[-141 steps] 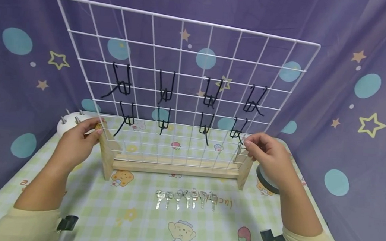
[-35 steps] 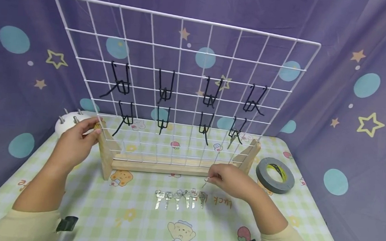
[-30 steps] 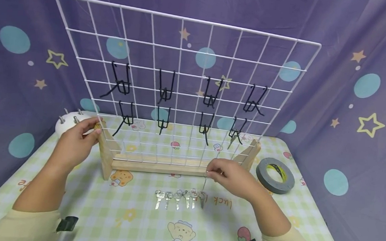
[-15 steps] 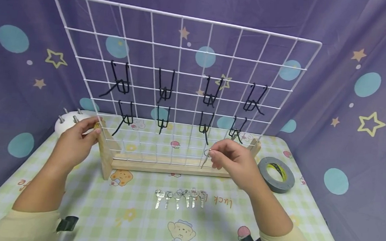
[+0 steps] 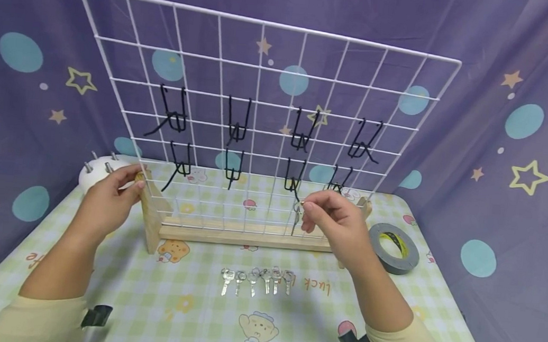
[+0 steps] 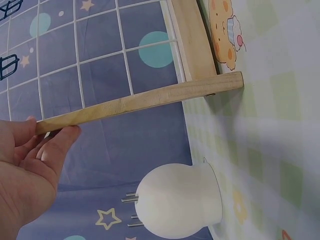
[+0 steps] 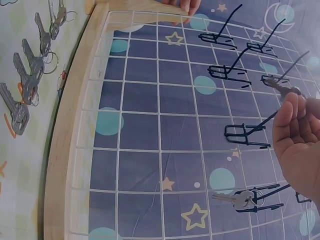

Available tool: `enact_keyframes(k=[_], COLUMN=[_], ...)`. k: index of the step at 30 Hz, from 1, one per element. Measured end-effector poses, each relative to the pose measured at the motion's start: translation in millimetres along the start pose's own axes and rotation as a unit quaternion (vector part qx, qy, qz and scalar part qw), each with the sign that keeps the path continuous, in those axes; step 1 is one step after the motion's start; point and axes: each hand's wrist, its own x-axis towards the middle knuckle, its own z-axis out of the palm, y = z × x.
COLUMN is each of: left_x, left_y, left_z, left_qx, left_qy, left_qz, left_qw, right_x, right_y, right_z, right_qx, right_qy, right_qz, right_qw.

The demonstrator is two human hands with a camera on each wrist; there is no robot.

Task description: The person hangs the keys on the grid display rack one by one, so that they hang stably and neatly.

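Since half a second ago the right hand point(image 5: 334, 223) has risen from just above the wooden base point(image 5: 245, 238) to the tip of the lower hook third from the left point(image 5: 294, 182), carrying one key point(image 5: 295, 217) pinched by its head between thumb and forefinger, blade hanging down; the right wrist view shows that key point(image 7: 280, 88) in the fingertips just beside a hook tip. Left hand point(image 5: 107, 201) has not shifted: fingers curled on the top of the left wooden upright point(image 5: 149, 212), thumb and fingers gripping the end of the wood in the left wrist view point(image 6: 35, 150), steadying the white wire grid point(image 5: 259, 106). Six keys lie in a row point(image 5: 256, 282) on the checked cloth point(image 5: 174, 302); one key already hangs on the lower right hook point(image 7: 239, 198). Step in hand looks like hanging the second key. Next move probably calls for lining the key's hole or ring up with the hook tip and sliding it on, then letting go; cannot tell whether the hole has caught the hook yet. Tape roll point(image 5: 392, 248) and white peg holder point(image 6: 175, 207) sit untouched.
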Motion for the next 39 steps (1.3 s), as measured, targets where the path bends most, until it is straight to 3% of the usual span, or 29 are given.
enact_keyframes(k=[7, 21, 39], left_x=[-0.4, 0.2, -1.1], left_y=[0.8, -2.6, -0.6], left_z=[0.0, 1.1, 0.2], left_qx=[-0.008, -0.011, -0.009], left_qy=[0.0, 0.004, 0.004], left_qz=[0.003, 0.012, 0.011], left_qw=[1.0, 0.9999, 0.9999], right_x=[0.4, 5.3, 24.1], right_y=[-2.3, 18.8, 38.7], right_z=[0.8, 11.4, 15.4], right_qx=[0.011, -0.04, -0.115], right_qy=[0.001, 0.03, 0.087], right_qz=[-0.01, 0.034, 0.101], right_qw=[1.0, 0.998, 0.984])
